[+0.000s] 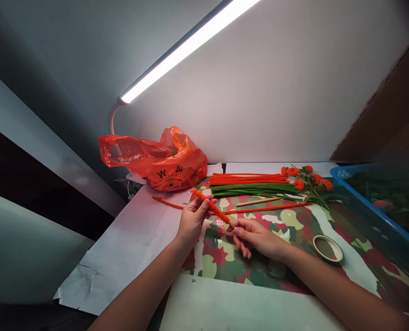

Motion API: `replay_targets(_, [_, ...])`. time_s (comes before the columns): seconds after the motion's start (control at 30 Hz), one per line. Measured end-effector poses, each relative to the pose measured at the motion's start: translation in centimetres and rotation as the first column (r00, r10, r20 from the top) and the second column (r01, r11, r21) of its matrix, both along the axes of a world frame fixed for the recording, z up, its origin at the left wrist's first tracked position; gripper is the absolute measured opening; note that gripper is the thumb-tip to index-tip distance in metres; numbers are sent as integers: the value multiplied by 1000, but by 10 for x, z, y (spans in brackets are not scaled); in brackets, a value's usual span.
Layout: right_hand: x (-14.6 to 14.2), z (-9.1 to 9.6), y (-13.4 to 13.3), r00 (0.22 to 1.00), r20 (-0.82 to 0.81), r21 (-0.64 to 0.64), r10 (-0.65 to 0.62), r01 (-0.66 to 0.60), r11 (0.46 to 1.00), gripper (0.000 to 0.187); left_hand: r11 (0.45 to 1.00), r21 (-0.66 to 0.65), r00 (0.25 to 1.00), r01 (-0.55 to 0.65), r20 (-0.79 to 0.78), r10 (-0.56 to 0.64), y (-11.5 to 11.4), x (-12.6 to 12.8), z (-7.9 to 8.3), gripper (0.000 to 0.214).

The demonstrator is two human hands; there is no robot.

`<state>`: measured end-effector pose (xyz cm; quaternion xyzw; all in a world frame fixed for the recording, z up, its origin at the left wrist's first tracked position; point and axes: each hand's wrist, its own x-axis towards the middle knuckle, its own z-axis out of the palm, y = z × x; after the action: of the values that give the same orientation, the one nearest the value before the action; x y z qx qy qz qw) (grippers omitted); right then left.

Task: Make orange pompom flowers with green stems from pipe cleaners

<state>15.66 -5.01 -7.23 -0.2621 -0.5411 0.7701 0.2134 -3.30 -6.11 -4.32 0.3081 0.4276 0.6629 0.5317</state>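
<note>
My left hand (194,217) is closed round an orange pipe cleaner coil (211,208) wound along a thin wooden stick. My right hand (256,236) pinches the lower end of that same stick, with its other fingers curled over the patterned sheet (294,230). The coil slants from upper left down to lower right between the two hands. Behind them lie a bundle of orange pipe cleaners (247,178), a bundle of green pipe cleaners (252,188), a bare wooden stick (257,201) and one loose orange pipe cleaner (269,208).
An orange plastic bag (156,161) sits at the back left under a lit lamp bar (187,48). Finished orange flowers with green stems (309,181) lie at the back right. A tape roll (327,248) rests to the right, beside a blue bin (380,202). White paper (121,257) covers the left.
</note>
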Motion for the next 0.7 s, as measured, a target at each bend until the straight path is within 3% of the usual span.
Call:
replay_targets(0.43, [5,0,3,992,-28,-72,121,-123,990,43,999,-20,999,48,-13,-48,-3,5,-3,38])
replay_targets(0.7, [4,6,0,1000,5,-41,1,-1,999,37,997,-36,996,69,-50,-71,-4,7,-5,37])
